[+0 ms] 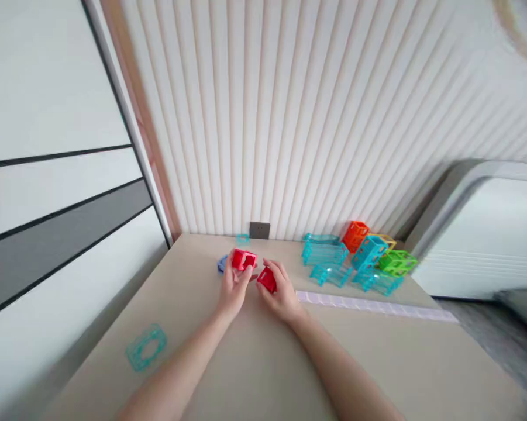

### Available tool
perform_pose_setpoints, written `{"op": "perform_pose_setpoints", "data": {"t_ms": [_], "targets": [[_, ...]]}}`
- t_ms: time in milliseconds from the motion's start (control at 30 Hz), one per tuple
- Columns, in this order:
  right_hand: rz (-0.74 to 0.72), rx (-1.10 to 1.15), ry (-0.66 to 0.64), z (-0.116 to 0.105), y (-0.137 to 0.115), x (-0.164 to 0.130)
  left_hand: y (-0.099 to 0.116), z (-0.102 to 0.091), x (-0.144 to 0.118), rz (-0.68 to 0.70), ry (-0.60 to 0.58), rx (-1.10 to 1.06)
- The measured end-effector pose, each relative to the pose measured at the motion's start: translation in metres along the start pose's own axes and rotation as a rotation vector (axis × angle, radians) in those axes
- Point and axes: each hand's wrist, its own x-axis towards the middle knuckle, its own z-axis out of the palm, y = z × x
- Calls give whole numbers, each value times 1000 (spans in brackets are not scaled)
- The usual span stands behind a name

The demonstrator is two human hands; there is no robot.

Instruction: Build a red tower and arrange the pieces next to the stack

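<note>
Red plastic is what both hands are busy with: the left hand (233, 285) is closed around a small red open-frame piece (244, 259), thumb and fingers pinching its near edge, and the right hand (282, 292) is closed on a second red tile (267, 279), held just beside the first over the beige table (254, 362). A blue tile (221, 264) lies flat just behind the left hand. The view is soft here, so whether the two red pieces already touch is hard to say; they look narrowly apart. To join them cleanly, it seems best to keep the left piece steady, bring the right tile's edge square and parallel to the open side, and let the edges meet along their whole length rather than at a corner. A light fingertip grip should leave the joining edges uncovered.
</note>
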Motion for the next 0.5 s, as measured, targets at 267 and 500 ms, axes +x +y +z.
{"op": "perform_pose_setpoints", "data": {"t_ms": [267,500], "targets": [[69,-1,56,4,7,6,-6,1,-5,13,33,57],[128,6,131,1,4,8,-5,3,-5,23,41,13]]}}
